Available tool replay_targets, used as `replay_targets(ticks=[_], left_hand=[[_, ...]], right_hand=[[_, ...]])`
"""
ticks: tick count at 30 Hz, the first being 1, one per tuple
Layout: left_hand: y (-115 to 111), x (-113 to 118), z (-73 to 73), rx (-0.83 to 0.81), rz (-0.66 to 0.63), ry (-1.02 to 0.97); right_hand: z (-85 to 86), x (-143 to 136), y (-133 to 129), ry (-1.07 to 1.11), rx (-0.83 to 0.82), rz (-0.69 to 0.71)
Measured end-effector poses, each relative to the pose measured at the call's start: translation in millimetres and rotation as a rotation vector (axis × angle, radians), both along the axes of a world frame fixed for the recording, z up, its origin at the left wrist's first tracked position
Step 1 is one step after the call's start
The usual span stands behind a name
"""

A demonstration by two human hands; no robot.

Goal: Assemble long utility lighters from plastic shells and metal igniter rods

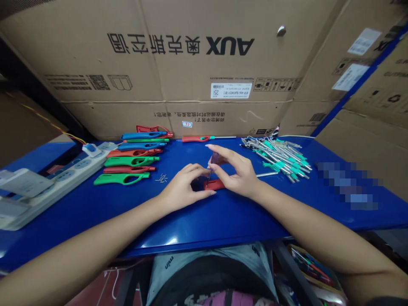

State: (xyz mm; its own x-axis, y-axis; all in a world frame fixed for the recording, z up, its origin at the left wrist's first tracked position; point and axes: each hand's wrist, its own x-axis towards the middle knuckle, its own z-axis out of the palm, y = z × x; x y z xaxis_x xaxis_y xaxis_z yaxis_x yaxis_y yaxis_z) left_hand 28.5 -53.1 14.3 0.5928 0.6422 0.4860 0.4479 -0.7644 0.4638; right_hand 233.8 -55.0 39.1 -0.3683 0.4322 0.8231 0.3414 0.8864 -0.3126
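A red long-nosed lighter (pixel 214 185) lies on the blue table in front of me, its metal tube (pixel 267 174) showing to the right beyond my right hand. My right hand (pixel 237 172) is closed on the dark purple handle of a screwdriver (pixel 216 159). The thin shaft stands tilted, its tip down at the lighter's left end. My left hand (pixel 181 187) curls around that same end, thumb on the near side and index finger on the far side by the shaft. My palms hide part of the lighter. Small screws (pixel 162 178) lie left of my left hand.
Several red, green and blue lighter handles (pixel 132 161) are lined up at the left. Metal tubes with teal parts (pixel 280 159) are heaped at the right. One red lighter (pixel 196 139) lies at the back by the cardboard wall (pixel 178 80). A power strip (pixel 73 172) runs along the left.
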Motion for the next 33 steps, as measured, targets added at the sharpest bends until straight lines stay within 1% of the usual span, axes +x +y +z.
replay_targets(ticks=[4,7,11,15,17,19,21,24,26,27,30,31,33], left_hand=[[0.3,-1.4,-3.5,-0.038,-0.021,0.095],[-1.4,-0.1,-1.7,-0.079,-0.038,0.143],[-2.0,1.1,1.0,-0.084,-0.066,0.145],[-1.7,1.3,0.6,-0.083,-0.080,0.135],[-1.8,1.3,0.3,-0.096,-0.065,0.147],[-1.9,1.4,0.1,-0.113,-0.052,0.152],[-2.1,1.6,-0.1,-0.124,-0.045,0.143],[-2.0,1.8,-0.7,-0.120,-0.048,0.134],[-1.8,1.7,-0.9,-0.122,-0.051,0.130],[-1.7,1.6,-0.8,-0.126,-0.049,0.131],[-1.7,1.3,0.0,-0.148,-0.046,0.141],[-1.8,1.3,0.5,-0.149,-0.047,0.144],[-2.1,1.6,1.4,-0.139,-0.056,0.147]], right_hand=[[-3.4,0.3,2.3,-0.056,0.032,-0.044],[-5.1,0.6,3.0,-0.083,0.031,-0.065],[-4.4,1.2,2.9,-0.126,0.026,-0.073],[0.9,-0.2,0.6,-0.173,-0.035,0.020],[4.2,-1.5,-0.7,-0.158,-0.098,0.075],[6.7,-2.1,-1.2,-0.137,-0.140,0.103],[8.2,-1.7,-0.4,-0.130,-0.123,0.084],[9.4,-0.1,1.2,-0.165,-0.025,-0.025],[10.5,0.5,1.1,-0.199,0.002,-0.057],[11.1,0.5,0.7,-0.200,-0.014,-0.045],[12.8,0.9,-0.6,-0.148,-0.115,0.049],[13.3,1.5,-0.6,-0.128,-0.122,0.054],[14.2,3.1,0.2,-0.131,-0.070,-0.005]])
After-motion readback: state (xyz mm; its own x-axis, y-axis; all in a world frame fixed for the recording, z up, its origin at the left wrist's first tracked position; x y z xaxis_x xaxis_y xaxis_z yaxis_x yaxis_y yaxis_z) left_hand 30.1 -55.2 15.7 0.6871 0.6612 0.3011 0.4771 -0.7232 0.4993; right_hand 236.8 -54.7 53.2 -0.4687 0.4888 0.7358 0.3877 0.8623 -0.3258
